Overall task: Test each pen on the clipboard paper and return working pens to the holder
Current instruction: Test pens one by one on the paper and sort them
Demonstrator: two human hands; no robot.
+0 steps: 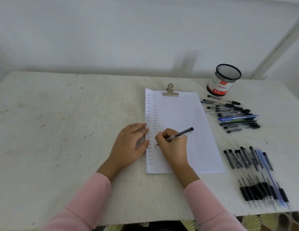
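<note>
Your right hand (pixel 172 144) is pinching a clear-barrel pen (pixel 178 135) with a black cap end, fingers curled tight round it, tip down on the paper (pixel 187 130) at the second column of "test" marks, roughly two-thirds down the sheet. Your left hand (pixel 130 144) lies flat, fingers straight and together, pressing the left edge of the paper, fingertips over the first column of marks. The paper sits under the metal clip (pixel 170 91) of the clipboard, near the middle of the white table (pixel 62 130); two columns of handwriting run down its left side, the rest of the sheet is blank. The mesh holder (pixel 224 80) stands upright at the far right of the table, behind the clipboard's top right corner; can't tell if anything is inside. One loose pile of pens (pixel 235 114) lies just right of the paper, below the holder, pens mostly lying sideways. A second batch of pens (pixel 255 175) lies near the front right edge, lined up roughly side by side, blurred. Pink sleeves (pixel 88 200) cover both forearms.
</note>
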